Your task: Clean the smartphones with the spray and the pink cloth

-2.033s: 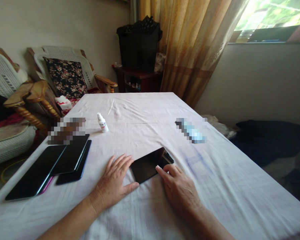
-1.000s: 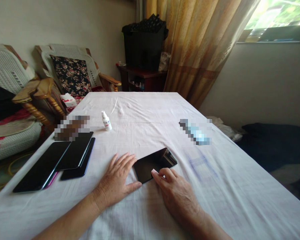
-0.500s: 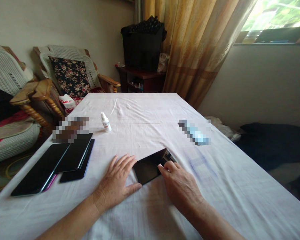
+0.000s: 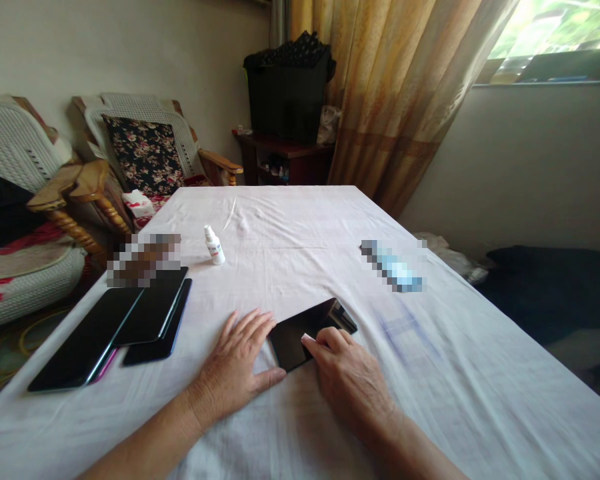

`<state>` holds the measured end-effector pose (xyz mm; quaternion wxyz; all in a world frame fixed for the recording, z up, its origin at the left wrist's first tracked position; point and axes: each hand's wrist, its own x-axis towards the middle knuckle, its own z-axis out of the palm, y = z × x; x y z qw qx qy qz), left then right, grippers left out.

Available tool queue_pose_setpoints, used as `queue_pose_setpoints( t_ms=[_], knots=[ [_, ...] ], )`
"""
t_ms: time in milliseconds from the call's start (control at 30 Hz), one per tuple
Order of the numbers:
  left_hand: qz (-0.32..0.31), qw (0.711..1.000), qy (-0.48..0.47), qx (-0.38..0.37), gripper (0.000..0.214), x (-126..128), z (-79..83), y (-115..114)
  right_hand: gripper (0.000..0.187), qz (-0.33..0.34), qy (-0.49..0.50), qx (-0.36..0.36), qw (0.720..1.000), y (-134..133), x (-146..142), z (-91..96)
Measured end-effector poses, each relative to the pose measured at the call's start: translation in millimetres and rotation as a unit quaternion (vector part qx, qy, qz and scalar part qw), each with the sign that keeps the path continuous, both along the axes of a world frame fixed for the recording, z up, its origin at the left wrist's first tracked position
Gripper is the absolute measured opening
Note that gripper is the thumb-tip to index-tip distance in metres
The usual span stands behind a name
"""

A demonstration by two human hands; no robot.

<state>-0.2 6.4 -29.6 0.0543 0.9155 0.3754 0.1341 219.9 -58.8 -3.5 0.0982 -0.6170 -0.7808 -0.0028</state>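
A black smartphone (image 4: pixel 291 339) lies screen up and at a slant on the white tablecloth, its glass reflecting the room at the far right corner. My left hand (image 4: pixel 243 353) rests with fingers spread, thumb and fingertips against the phone's left edge, steadying contact on that side. Over the phone's near right part, my right hand (image 4: pixel 347 367) is closed, fingers curled and touching the screen. A small whitish bit shows at its fingertips; what it is cannot be made out. A white spray bottle (image 4: pixel 215 247) stands upright farther back on the left.
Several dark phones or tablets (image 4: pixel 87 340) overlap at the table's left. A blurred brown item (image 4: pixel 145 260) lies behind them, and a blurred light-blue item (image 4: pixel 393 265) lies to the right. Wooden armchairs (image 4: pixel 95 180) stand beyond the tablecloth (image 4: pixel 280 220).
My right hand has slid left across the phone's screen, uncovering more of its right end. My left hand stays at the phone's left edge. The view has shifted slightly.
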Motion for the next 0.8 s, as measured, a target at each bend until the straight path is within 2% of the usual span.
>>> queue_pose_setpoints(
  t_ms=[233,467,600,800],
  knots=[
    [0.002,1.0,0.005,-0.002,0.071,0,1.2,0,0.044,-0.055,-0.004,0.019,0.998,3,10,-1.7],
    [0.001,1.0,0.006,-0.001,0.071,0,1.7,0,0.038,0.001,-0.028,0.024,0.999,1,-3,-1.7],
    [0.001,1.0,0.002,0.0,0.072,1,0.9,0,0.032,0.031,-0.023,0.001,0.999,2,-9,2.9],
    [0.001,1.0,0.005,-0.004,0.071,1,2.7,-1,0.036,0.008,-0.022,-0.038,0.999,7,2,12.2]
  ],
)
